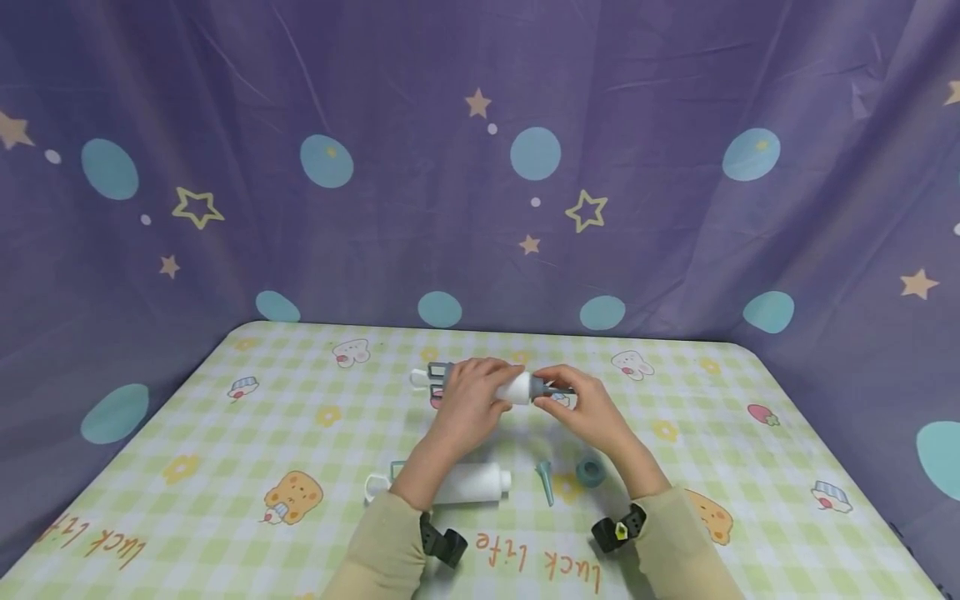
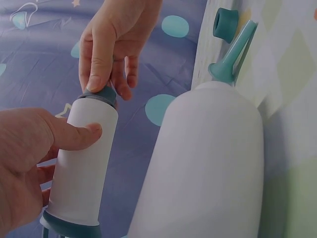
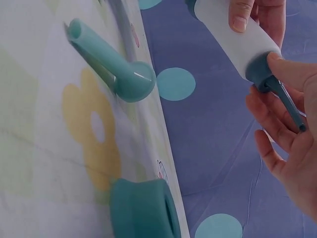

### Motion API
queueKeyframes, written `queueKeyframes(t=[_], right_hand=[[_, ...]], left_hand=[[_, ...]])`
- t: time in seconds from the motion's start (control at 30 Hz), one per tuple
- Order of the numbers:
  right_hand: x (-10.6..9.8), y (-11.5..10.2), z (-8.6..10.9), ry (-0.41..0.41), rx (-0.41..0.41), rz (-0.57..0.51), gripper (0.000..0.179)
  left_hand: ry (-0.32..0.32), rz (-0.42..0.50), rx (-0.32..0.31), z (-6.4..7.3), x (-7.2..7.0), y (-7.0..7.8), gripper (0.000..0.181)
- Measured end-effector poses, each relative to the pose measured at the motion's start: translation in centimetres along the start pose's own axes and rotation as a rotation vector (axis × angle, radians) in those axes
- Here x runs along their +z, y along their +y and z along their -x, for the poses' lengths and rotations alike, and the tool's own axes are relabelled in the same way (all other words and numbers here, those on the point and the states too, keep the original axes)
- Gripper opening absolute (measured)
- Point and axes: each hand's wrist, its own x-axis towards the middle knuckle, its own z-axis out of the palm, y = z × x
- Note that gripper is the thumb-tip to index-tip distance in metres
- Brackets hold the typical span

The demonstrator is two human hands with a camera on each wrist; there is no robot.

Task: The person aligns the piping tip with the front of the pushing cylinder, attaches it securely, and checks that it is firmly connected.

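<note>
My left hand [image 1: 468, 404] grips the white barrel [image 2: 84, 173] of what looks like a pastry syringe, held level above the table. A dark teal collar with loop handles [image 1: 437, 372] sits at its left end. At its other end, my right hand [image 1: 592, 408] pinches the dark teal end cap [image 3: 260, 69] between thumb and fingers. A thin nozzle [image 3: 287, 101] sticks out from that cap towards the right palm. Below lies a second white syringe [image 1: 472, 483], partly hidden by the left forearm.
A loose teal nozzle [image 1: 546, 483] and a teal ring-shaped cap [image 1: 590, 472] lie on the table near the second syringe's tip. The checked tablecloth [image 1: 225, 467] covers the table, and a purple curtain [image 1: 420, 233] hangs behind it.
</note>
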Motion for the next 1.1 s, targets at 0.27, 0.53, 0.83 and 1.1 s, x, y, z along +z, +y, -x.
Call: queueKeyframes(t=[0.27, 0.53, 0.83, 1.1], right_hand=[[-0.07, -0.11, 0.13, -0.007, 0.083, 0.017, 0.028], [-0.23, -0.18, 0.22, -0.015, 0.125, 0.016, 0.035], [-0.15, 0.34, 0.06, 0.046, -0.035, 0.041, 0.036], [-0.15, 0.23, 0.05, 0.059, -0.034, 0.043, 0.031]], left_hand=[[0.019, -0.014, 0.020, 0.06, 0.01, 0.11, 0.050], [0.011, -0.022, 0.016, 0.03, -0.04, 0.11, 0.051], [0.001, -0.018, 0.009, -0.03, -0.12, 0.06, 0.051], [0.011, -0.022, 0.011, 0.01, -0.04, 0.05, 0.051]])
